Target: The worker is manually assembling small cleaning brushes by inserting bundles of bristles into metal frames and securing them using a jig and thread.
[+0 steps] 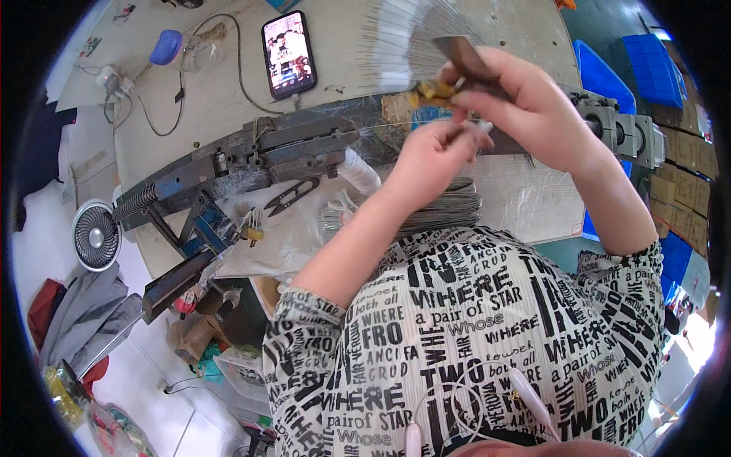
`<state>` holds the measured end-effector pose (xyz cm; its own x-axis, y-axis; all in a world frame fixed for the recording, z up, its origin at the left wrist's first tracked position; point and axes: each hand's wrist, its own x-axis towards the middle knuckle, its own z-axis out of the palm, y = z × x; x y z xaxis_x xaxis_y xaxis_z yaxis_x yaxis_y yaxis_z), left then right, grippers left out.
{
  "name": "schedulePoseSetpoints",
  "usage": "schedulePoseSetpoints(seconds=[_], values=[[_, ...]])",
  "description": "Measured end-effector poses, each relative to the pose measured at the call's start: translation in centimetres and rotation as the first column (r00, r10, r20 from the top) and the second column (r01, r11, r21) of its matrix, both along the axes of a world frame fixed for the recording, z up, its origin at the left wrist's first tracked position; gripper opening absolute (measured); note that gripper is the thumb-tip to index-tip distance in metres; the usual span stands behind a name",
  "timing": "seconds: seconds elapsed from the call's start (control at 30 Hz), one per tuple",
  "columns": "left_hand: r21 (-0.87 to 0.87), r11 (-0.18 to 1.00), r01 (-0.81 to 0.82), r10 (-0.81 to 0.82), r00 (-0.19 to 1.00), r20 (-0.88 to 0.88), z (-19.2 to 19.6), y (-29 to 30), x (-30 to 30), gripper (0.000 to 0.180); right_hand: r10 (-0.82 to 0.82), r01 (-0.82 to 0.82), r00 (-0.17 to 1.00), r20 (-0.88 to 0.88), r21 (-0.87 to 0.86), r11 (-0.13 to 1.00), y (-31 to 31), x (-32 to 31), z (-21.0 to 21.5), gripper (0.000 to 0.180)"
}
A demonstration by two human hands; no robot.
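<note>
Over the metal bench fixture (301,145), my two hands meet close together. My right hand (533,110) grips a flat, dark brown blade-like piece (463,57). Small yellow, brass-like bits (432,93) show beside its fingertips, blurred. Just below, the fingers of my left hand (435,161) are pinched together; a small whitish bit shows at their tips, its kind unclear. A thin strand (384,123) runs from the fixture toward the hands. Thin wires (411,38) fan out behind them, and a bundle of grey wires (449,209) lies in front of me.
A phone (289,55) with a lit screen lies on the table, near a blue-lidded jar (186,52) and cables. Thread snips (292,196) and a white thread spool (358,171) are by the fixture. Left stands a small fan (97,236); right, blue bins (653,70) and cartons (689,145).
</note>
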<state>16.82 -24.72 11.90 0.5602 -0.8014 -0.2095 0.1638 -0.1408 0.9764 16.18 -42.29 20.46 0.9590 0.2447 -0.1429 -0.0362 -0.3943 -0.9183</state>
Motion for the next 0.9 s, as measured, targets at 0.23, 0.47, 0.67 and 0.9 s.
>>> schedulePoseSetpoints(seconds=[0.23, 0.47, 0.67, 0.9], values=[[0.084, 0.717, -0.692, 0.608, 0.563, -0.559, 1.9, 2.1, -2.0, 0.027, -0.012, 0.018, 0.999, 0.042, -0.144, 0.989, 0.6, 0.9, -2.9, 0.022], [0.003, 0.792, -0.610, 0.430, 0.555, -0.712, 2.3, 3.7, -1.3, 0.035, 0.129, -0.075, 0.972, 0.196, -0.261, 0.962, 2.2, 1.5, -3.1, 0.022], [-0.167, 0.666, -0.727, 0.137, 0.340, -0.931, 3.0, 3.1, -0.8, 0.070, 0.138, -0.067, 0.962, 0.234, -0.290, 0.955, 1.7, 1.1, -2.5, 0.015], [-0.199, 0.656, -0.728, 0.128, 0.367, -0.922, 3.1, 3.5, -0.7, 0.066, 0.195, 0.131, 0.812, 0.551, -0.498, 0.857, 2.6, -1.3, -0.5, 0.022]])
